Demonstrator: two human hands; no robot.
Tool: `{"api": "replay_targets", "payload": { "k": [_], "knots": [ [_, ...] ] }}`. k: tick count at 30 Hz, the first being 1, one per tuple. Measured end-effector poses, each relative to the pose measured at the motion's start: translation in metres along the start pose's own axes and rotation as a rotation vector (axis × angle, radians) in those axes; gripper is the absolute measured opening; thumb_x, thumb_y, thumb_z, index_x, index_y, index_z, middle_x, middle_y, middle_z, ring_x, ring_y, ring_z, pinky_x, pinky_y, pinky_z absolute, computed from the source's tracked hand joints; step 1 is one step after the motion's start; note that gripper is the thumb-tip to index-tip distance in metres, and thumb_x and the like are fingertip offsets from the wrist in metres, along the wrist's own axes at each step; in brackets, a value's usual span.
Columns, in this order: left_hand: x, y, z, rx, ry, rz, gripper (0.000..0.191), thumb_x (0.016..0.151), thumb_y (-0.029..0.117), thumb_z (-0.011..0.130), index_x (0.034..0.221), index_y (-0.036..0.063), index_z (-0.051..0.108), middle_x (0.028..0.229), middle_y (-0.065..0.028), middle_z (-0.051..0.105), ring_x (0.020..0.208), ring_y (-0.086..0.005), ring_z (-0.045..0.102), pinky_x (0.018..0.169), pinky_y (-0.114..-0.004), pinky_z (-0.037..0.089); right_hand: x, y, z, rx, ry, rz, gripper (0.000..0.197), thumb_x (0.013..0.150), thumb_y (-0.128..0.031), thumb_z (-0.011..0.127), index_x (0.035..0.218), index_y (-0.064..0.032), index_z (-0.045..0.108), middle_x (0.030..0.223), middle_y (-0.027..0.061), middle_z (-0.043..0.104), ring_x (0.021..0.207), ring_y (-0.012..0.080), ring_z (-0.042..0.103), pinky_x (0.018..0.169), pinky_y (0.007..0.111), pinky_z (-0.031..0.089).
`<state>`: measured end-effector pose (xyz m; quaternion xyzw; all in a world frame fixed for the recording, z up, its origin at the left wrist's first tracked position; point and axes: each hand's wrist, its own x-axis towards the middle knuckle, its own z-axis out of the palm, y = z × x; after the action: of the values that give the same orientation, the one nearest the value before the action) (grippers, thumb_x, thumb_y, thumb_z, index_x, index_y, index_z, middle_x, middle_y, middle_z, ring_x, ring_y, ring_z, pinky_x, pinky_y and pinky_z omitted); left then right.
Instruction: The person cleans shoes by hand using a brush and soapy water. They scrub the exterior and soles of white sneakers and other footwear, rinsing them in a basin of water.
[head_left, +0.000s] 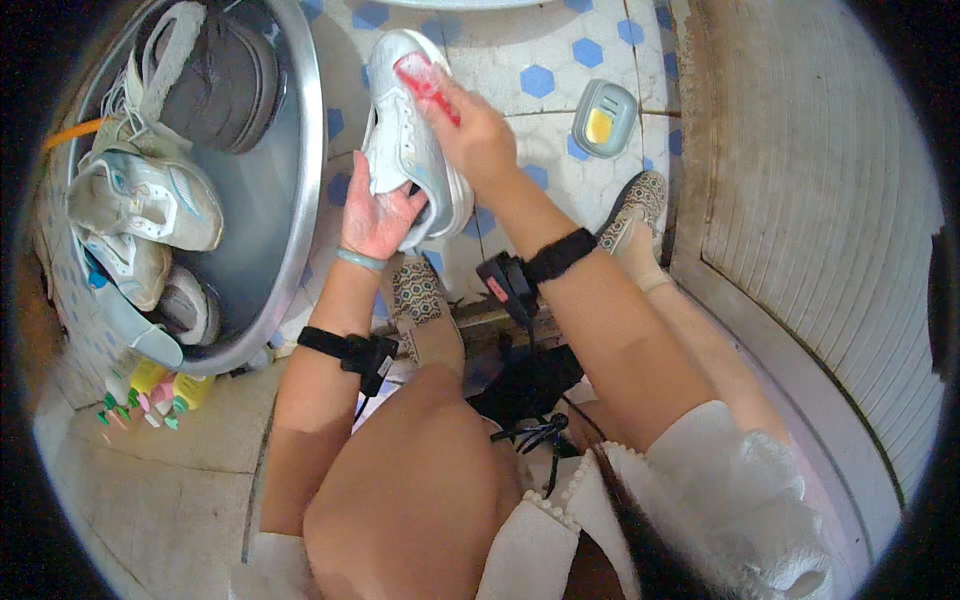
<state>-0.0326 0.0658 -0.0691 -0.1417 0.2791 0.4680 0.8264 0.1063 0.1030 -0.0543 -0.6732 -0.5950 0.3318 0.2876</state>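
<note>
A white sneaker (397, 127) is held up over the tiled floor, its toe pointing away from me. My left hand (381, 214) supports it at the heel end, with some fingers inside the shoe's opening. In my right hand (476, 135) is a red scrubbing brush (427, 82), its head laid on the upper near the toe; whitish foam shows there. The brush's bristles are hidden. Right of the sneaker, a grey-blue plastic soap dish (627, 127) lies on the floor with a yellow bar of soap (600, 126) in it.
At left stands a large metal basin (309, 180) holding dark liquid, a dark shoe (217, 90) and several pale sneakers (161, 199). Several small bottles (191, 388) stand beside it. A ribbed panel (817, 150) borders the right side. Part of another pale rim shows at the top.
</note>
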Motion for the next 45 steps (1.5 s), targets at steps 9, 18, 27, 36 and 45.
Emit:
{"api": "replay_targets", "payload": {
  "k": [9, 18, 27, 36, 45],
  "knots": [
    [-0.006, -0.025, -0.01, 0.899, 0.046, 0.107, 0.053, 0.072, 0.001, 0.066, 0.12, 0.0018, 0.043, 0.113, -0.008, 0.052, 0.102, -0.0172, 0.051, 0.088, -0.029, 0.04, -0.076, 0.046, -0.001, 0.19, -0.042, 0.061, 0.042, 0.082, -0.028, 0.053, 0.12, -0.0112, 0.047, 0.085, 0.0161, 0.057, 0.079, 0.029, 0.056, 0.071, 0.035, 0.044],
    [-0.006, -0.021, -0.012, 1.09, 0.03, 0.183, 0.053, 0.071, 0.004, 0.067, 0.118, -0.0012, 0.043, 0.112, -0.0094, 0.053, 0.101, -0.0189, 0.052, 0.086, -0.028, 0.041, -0.124, 0.045, -0.001, 0.349, -0.112, 0.207, 0.04, 0.083, -0.022, 0.053, 0.12, -0.0089, 0.047, 0.089, 0.0146, 0.055, 0.08, 0.0263, 0.054, 0.072, 0.033, 0.043],
    [0.008, -0.019, -0.037, 0.889, 0.246, 0.076, 0.047, 0.074, 0.017, 0.065, 0.113, -0.0025, 0.048, 0.108, -0.0085, 0.054, 0.094, -0.0183, 0.054, 0.08, -0.029, 0.044, 0.014, 0.04, 0.019, 0.421, 0.062, 0.268, 0.038, 0.086, -0.022, 0.051, 0.116, 0.0008, 0.048, 0.097, 0.012, 0.061, 0.085, 0.0135, 0.054, 0.077, 0.026, 0.042],
    [-0.008, -0.003, -0.04, 0.697, 0.344, -0.051, 0.039, 0.071, 0.014, 0.065, 0.105, 0.0012, 0.052, 0.097, -0.0065, 0.056, 0.087, -0.0175, 0.054, 0.076, -0.029, 0.043, -0.121, 0.05, 0.032, 0.556, -0.022, 0.237, 0.032, 0.084, -0.018, 0.055, 0.111, -0.0009, 0.052, 0.096, 0.0065, 0.057, 0.084, 0.0108, 0.051, 0.075, 0.027, 0.042],
    [-0.008, 0.006, -0.046, 0.54, 0.431, -0.123, 0.027, 0.071, 0.015, 0.061, 0.092, -0.0017, 0.056, 0.089, -0.0088, 0.059, 0.083, -0.0189, 0.056, 0.075, -0.029, 0.044, -0.028, 0.004, 0.022, 0.326, 0.055, 0.15, 0.037, 0.082, -0.032, 0.055, 0.11, -0.0085, 0.055, 0.085, 0.0152, 0.061, 0.077, 0.0198, 0.058, 0.069, 0.03, 0.045]
  ]
}}
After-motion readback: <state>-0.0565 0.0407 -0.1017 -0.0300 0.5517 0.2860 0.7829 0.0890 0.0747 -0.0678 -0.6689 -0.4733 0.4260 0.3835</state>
